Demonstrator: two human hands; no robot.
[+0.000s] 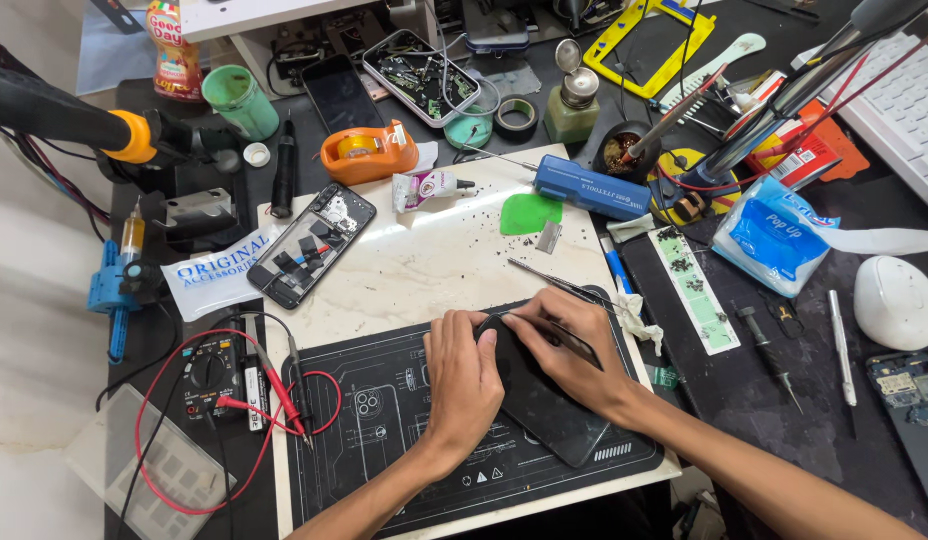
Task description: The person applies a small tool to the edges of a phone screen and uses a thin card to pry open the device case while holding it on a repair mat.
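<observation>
The left hand [464, 375] pressed flat on the dark phone [544, 395]; the right hand [574, 345] pinched tweezers [549, 283] at its edge

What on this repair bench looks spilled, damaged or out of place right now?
Small dark specks lie scattered across the white mat, like loose debris. The opened phone lies askew at the mat's left corner, its insides exposed. Both hands, left hand and right hand, rest on the dark phone, which looks intact.
</observation>
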